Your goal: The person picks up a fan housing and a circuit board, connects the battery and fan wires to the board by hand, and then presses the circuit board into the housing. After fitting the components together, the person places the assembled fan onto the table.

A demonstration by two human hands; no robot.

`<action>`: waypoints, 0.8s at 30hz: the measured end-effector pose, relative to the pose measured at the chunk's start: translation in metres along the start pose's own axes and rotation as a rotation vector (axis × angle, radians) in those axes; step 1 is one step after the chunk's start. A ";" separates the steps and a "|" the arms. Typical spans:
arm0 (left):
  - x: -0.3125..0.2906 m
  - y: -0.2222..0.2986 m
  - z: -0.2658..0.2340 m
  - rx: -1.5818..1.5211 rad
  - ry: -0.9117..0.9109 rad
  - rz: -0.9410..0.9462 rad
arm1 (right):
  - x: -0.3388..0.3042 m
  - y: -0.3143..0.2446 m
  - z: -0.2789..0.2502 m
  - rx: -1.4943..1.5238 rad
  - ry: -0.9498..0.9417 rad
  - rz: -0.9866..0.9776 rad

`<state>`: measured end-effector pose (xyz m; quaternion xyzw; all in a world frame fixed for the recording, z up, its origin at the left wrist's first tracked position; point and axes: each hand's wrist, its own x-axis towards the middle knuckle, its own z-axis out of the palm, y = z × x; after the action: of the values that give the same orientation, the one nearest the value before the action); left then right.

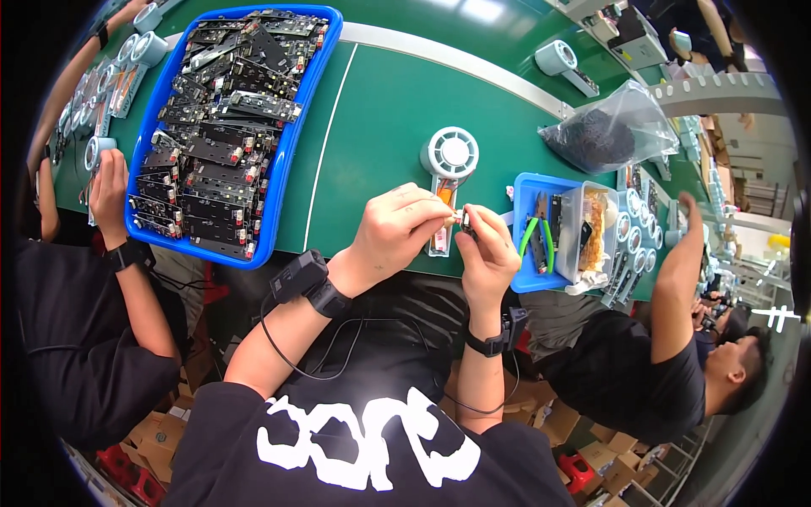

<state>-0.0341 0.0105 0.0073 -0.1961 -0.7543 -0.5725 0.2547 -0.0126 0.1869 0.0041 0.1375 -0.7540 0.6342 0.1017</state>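
Observation:
A light blue handheld fan body [454, 156] lies on the green bench in front of me, its round head away from me and its open handle toward me. Inside the handle show an orange piece and wires, partly covered by my hands. Just above the handle, my left hand [395, 230] pinches a tiny pale piece, perhaps a wire connector, between thumb and fingertips. Close against it, my right hand [490, 247] grips a small dark part [467, 223] with its fingertips; its kind is too small to tell. The fingertips of both hands nearly meet.
A blue tray [336, 42] full of black circuit boards stands at left. To the right are a blue bin [524, 188] with green-handled cutters [536, 241], a clear container [574, 262] and a plastic bag [608, 135] of dark parts. Co-workers sit on both sides beside more fan bodies.

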 end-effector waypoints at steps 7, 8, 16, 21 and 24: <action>0.000 -0.001 0.001 0.041 0.016 0.055 | -0.001 0.003 -0.003 -0.034 -0.010 -0.009; 0.001 -0.002 0.001 0.044 0.017 0.055 | 0.000 0.004 -0.003 -0.037 -0.012 -0.019; 0.003 0.004 -0.014 0.109 -0.009 0.106 | 0.011 -0.005 -0.001 -0.168 -0.046 -0.065; -0.001 0.017 0.011 -0.164 -0.010 -0.084 | -0.006 0.000 -0.024 -0.168 -0.054 -0.051; -0.004 0.016 -0.003 -0.154 -0.014 -0.238 | 0.004 0.002 -0.011 -0.139 -0.043 -0.033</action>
<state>-0.0207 0.0117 0.0182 -0.1282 -0.7277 -0.6536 0.1637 -0.0175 0.1972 0.0059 0.1564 -0.7958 0.5754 0.1052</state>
